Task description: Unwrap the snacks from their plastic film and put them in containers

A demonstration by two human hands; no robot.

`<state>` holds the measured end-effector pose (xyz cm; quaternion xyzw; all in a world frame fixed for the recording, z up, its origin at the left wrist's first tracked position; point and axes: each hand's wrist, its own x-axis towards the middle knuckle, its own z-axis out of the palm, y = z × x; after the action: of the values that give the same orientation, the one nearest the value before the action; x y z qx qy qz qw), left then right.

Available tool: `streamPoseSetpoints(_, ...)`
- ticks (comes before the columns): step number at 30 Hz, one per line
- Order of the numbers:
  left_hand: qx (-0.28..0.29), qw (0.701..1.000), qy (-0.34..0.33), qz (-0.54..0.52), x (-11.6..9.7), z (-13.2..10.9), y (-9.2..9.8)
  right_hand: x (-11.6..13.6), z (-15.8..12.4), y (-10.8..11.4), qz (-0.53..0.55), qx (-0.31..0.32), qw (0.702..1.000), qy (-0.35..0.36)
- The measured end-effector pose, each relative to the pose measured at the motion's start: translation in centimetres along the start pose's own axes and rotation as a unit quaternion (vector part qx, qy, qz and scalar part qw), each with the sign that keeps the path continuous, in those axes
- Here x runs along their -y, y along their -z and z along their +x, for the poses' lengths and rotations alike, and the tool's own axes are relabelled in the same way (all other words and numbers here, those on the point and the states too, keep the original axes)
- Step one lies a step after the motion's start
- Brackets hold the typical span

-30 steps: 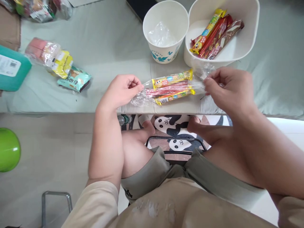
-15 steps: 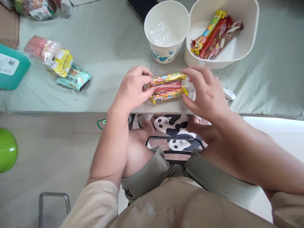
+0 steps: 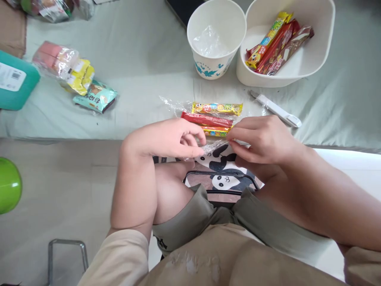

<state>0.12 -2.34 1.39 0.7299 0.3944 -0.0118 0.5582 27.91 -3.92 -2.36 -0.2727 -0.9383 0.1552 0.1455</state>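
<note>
Three snack bars, yellow (image 3: 216, 108), red (image 3: 206, 119) and yellow-orange (image 3: 216, 131), lie side by side on crinkled clear plastic (image 3: 174, 104) at the table's near edge. My left hand (image 3: 169, 139) and my right hand (image 3: 262, 139) are both pinched on the clear wrap (image 3: 212, 147) just in front of the bars, fingertips almost meeting over the table edge.
A white paper cup (image 3: 216, 37) holds crumpled plastic. A white tub (image 3: 318, 43) holds several snack bars. A white utility knife (image 3: 275, 108) lies right of the bars. Snack packets (image 3: 76, 81) and a teal box (image 3: 14, 81) sit left. A green ball (image 3: 8, 184) lies on the floor.
Both hands came back from the bars' ends toward me and now pinch the wrap at the table edge. The bars lie bare on the table, and the white knife is uncovered.
</note>
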Motion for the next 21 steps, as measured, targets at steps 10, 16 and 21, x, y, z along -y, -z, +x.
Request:
streamPoseSetpoints(10,-0.431,0.878,-0.009,0.21,2.3,1.8,0.4,0.5,0.2,-0.4,-0.062,-0.116,0.96,-0.246)
streamPoseSetpoints(16,-0.44,0.886,0.005,0.146,3.7,3.5,1.0,-0.6,0.2,-1.0,-0.069,-0.085,0.969,-0.222)
streamPoseSetpoints(21,-0.487,0.872,0.026,0.048,4.8,4.6,1.5,-1.7,0.1,-0.7,-0.056,-0.1,0.964,-0.241)
